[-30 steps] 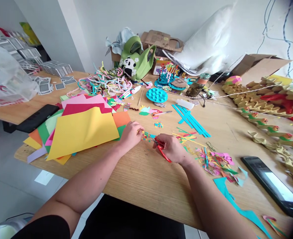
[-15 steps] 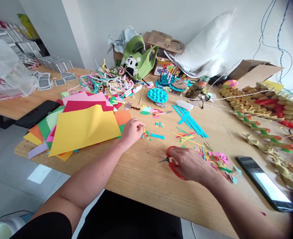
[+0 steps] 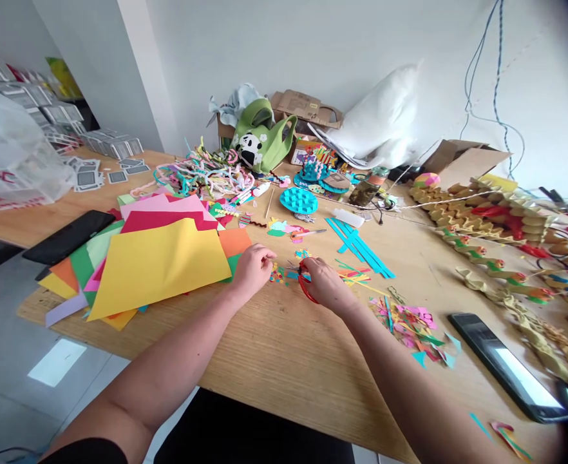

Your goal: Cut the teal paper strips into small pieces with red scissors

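Observation:
My right hand is closed on red-handled scissors, whose blades point left over a blue paper strip. To the left, my left hand has its fingertips pinched together beside small coloured paper dots; whatever it may hold is too small to make out. Just behind the hands is a small heap of blue and yellow bits. A yellow sheet tops the pile of coloured paper next to my left hand. Thin paper strips lie right of the scissors.
Paper scraps and a phone lie at the right. A black tablet-like object is at the left. Farther back are a blue disc, pipe cleaners, a green panda bag and egg-carton pieces.
My right hand has moved left and away from me with the scissors, up to the blue strip and nearer my left hand. The camera view has shifted slightly.

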Motion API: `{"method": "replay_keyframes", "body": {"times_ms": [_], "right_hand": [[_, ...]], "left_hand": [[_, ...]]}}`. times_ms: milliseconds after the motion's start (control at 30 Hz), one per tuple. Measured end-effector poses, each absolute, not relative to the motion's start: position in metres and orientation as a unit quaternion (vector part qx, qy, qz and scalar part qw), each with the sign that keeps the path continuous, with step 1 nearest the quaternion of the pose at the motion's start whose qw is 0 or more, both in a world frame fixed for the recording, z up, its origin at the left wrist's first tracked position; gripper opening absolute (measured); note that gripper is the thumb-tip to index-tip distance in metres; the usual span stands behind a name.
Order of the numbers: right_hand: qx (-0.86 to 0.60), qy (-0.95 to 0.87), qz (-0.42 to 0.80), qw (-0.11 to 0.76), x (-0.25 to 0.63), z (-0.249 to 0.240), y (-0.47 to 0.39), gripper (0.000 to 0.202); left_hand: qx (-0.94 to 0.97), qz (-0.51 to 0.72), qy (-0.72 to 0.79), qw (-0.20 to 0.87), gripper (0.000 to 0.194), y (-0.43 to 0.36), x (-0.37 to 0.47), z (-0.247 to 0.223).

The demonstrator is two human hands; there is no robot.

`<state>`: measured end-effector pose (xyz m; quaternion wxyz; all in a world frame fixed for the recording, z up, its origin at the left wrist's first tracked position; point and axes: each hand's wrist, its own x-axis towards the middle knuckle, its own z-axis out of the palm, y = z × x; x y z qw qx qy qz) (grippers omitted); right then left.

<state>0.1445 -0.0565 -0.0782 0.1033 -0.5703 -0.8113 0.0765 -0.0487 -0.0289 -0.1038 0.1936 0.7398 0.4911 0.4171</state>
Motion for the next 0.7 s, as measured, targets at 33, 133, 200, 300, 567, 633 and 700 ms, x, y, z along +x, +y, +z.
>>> {"method": "replay_keyframes", "body": {"times_ms": [33, 133, 200, 300, 567, 633, 700], "right_hand": [[-0.575, -0.809, 0.078, 0.095, 0.145, -0.08, -0.053, 0.018], [-0.581, -0.805, 0.084, 0.083, 0.15, -0.084, -0.048, 0.014], [-0.585, -0.802, 0.09, 0.079, 0.153, -0.085, -0.046, 0.011], [-0.594, -0.794, 0.104, 0.079, 0.154, -0.087, -0.043, 0.01], [-0.601, -0.772, 0.171, 0.115, 0.161, -0.075, -0.047, 0.001], [-0.595, -0.767, 0.199, 0.136, 0.166, -0.068, -0.05, 0.004], [-0.59, -0.749, 0.236, 0.185, 0.169, -0.063, -0.053, 0.005]], "left_hand": [[0.74, 0.419, 0.49, 0.192, 0.024, -0.028, -0.049, -0.105], [0.74, 0.422, 0.487, 0.191, 0.024, -0.027, -0.048, -0.108], [0.74, 0.423, 0.487, 0.19, 0.025, -0.028, -0.047, -0.109], [0.738, 0.425, 0.488, 0.193, 0.025, -0.029, -0.047, -0.108], [0.723, 0.436, 0.478, 0.242, 0.025, -0.028, -0.046, -0.105], [0.736, 0.437, 0.463, 0.23, 0.026, -0.028, -0.045, -0.105], [0.758, 0.434, 0.443, 0.201, 0.026, -0.029, -0.044, -0.106]]}}
